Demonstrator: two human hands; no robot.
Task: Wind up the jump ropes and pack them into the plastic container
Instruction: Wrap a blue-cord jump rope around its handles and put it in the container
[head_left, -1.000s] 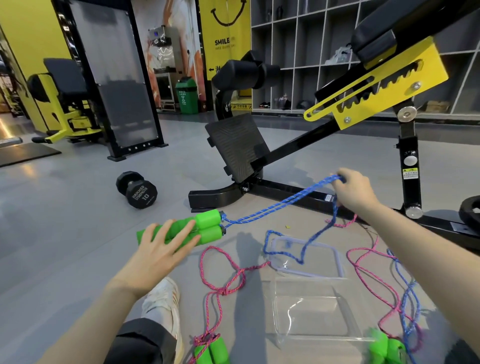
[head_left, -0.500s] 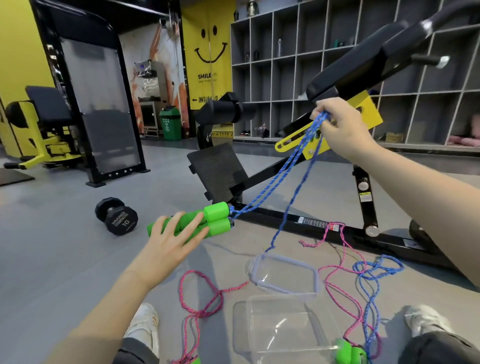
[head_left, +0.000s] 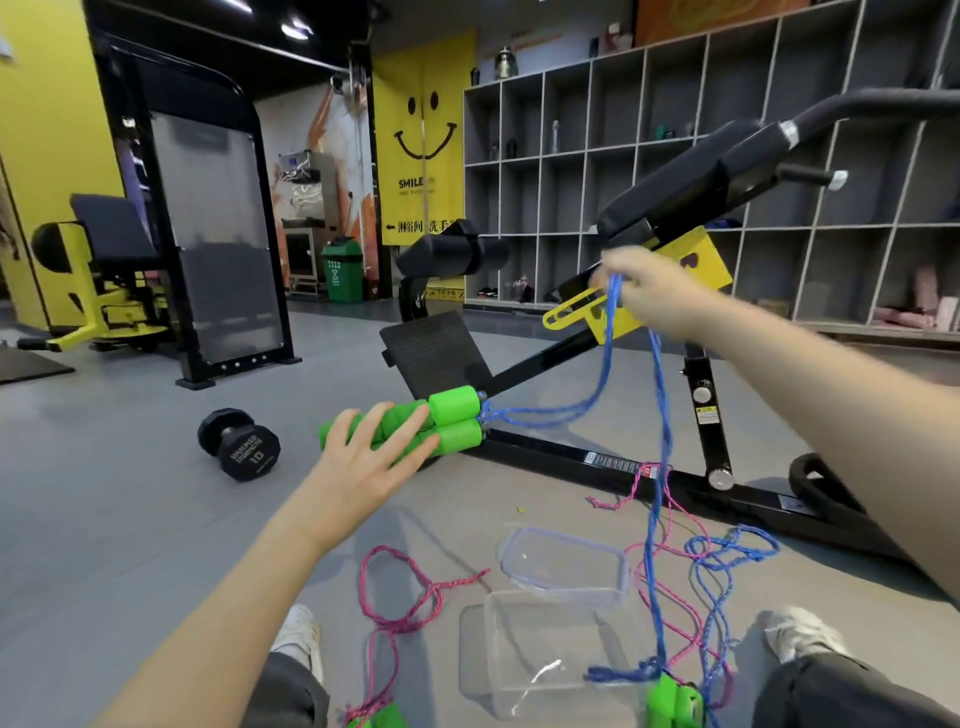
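Holding the handles (head_left: 452, 421) at centre, the left hand (head_left: 363, 467) has the seemingly firm, light part; the right hand (head_left: 649, 291), upper right, pinches the limp rope (head_left: 657, 415), likely tangle-prone.

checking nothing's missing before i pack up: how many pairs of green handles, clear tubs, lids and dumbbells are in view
green handle pairs: 3 (one held up, one at the bottom left edge, one at the bottom right edge)
clear tub: 1
lid: 1
dumbbell: 1
total: 6
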